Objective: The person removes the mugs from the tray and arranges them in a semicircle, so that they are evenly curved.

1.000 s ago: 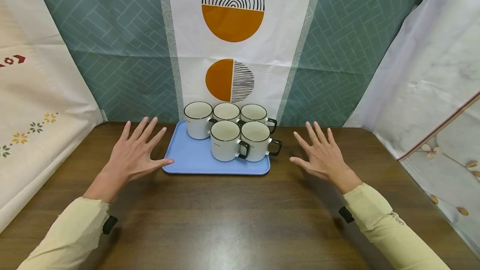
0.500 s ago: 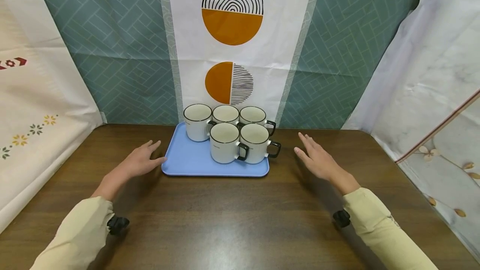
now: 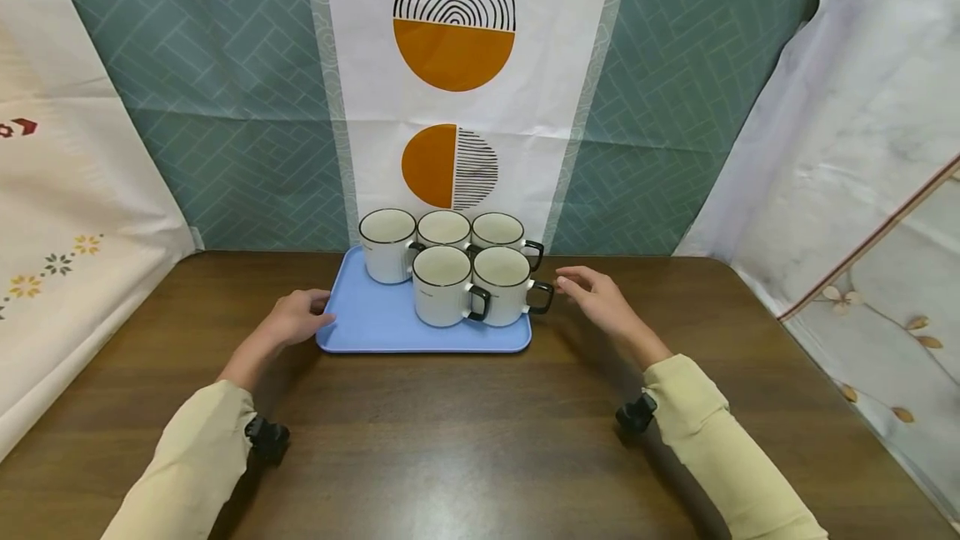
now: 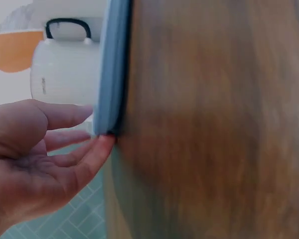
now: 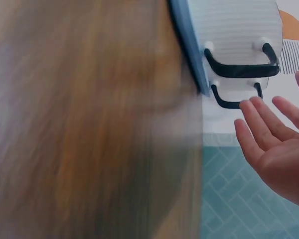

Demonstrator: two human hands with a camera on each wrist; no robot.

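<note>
Several white mugs with dark rims and black handles stand upright on a blue tray (image 3: 367,319), three behind and two in front, including the front right mug (image 3: 499,298). My left hand (image 3: 292,319) is at the tray's left edge. In the left wrist view its fingertips (image 4: 105,144) touch the tray's end from outside and below, while the thumb lies on the mug side of the rim. My right hand (image 3: 603,307) hovers to the right of the mugs, fingers loosely bent, holding nothing. A small gap separates it from the front right mug's handle (image 3: 542,298).
The brown wooden table (image 3: 450,432) carries the tray near its back edge. Behind hangs a green cloth (image 3: 240,107) with a white printed panel (image 3: 540,65). Pale cloths border both sides. A small black device (image 3: 637,413) sits at each wrist.
Both hands, earlier spread flat and wide, have turned inward with fingers drawn together. The left has reached the tray's edge; the right has come leftward towards the mug handles. Tray and mugs stay put.
</note>
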